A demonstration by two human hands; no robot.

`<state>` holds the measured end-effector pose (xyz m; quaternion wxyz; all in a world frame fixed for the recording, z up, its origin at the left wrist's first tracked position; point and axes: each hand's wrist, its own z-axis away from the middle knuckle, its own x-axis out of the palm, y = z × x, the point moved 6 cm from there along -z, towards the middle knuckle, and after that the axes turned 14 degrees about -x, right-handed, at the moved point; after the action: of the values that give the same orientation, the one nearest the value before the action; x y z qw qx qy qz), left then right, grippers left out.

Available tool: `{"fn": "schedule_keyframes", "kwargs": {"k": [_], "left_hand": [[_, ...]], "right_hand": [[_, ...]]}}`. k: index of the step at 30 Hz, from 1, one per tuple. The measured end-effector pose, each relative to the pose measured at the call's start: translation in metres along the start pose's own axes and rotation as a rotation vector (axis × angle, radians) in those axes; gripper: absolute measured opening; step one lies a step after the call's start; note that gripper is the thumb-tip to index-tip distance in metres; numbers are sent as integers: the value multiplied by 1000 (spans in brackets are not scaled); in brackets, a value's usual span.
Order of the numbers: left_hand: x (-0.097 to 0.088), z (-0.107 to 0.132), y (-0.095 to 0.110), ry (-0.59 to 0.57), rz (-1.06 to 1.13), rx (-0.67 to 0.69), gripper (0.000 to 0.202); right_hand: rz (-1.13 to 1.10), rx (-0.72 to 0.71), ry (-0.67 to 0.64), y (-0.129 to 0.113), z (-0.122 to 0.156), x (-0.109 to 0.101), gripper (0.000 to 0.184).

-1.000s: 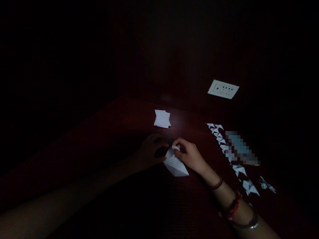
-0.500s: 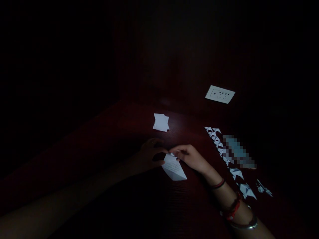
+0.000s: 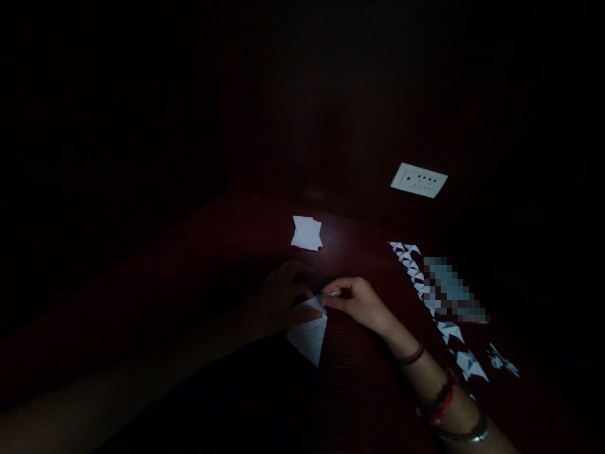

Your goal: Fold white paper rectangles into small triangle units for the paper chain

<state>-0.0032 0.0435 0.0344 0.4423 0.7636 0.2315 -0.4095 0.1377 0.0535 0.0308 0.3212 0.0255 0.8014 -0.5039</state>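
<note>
Between my hands is a folded sheet of paper with lines of print on it, its pointed end turned toward me. My left hand, in deep shadow, grips the paper's left side with the thumb lying across its printed face. The thumb and forefinger of my right hand pinch the upper right corner, where a small flap stands up. Bracelets circle my right wrist and forearm. Part of the paper's upper edge is hidden behind my fingers.
A stack of white paper squares lies farther back on the dark red table. On the right runs a row of folded paper pieces, beside a pixelated object and small white scraps. A socket plate is on the wall.
The folded paper has turned, its lower point swinging left and toward me. My left thumb now lies over its face, and my right fingers have shifted to pinch its upper corner.
</note>
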Motion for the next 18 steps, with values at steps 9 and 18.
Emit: {"fn": "schedule_keyframes", "kwargs": {"k": [9, 18], "left_hand": [[-8, -1, -1, 87, -82, 25, 21], [-8, 0, 6, 126, -151, 76, 12]], "right_hand": [[128, -9, 51, -12, 1, 1, 13], [193, -25, 99, -14, 2, -1, 17]]}}
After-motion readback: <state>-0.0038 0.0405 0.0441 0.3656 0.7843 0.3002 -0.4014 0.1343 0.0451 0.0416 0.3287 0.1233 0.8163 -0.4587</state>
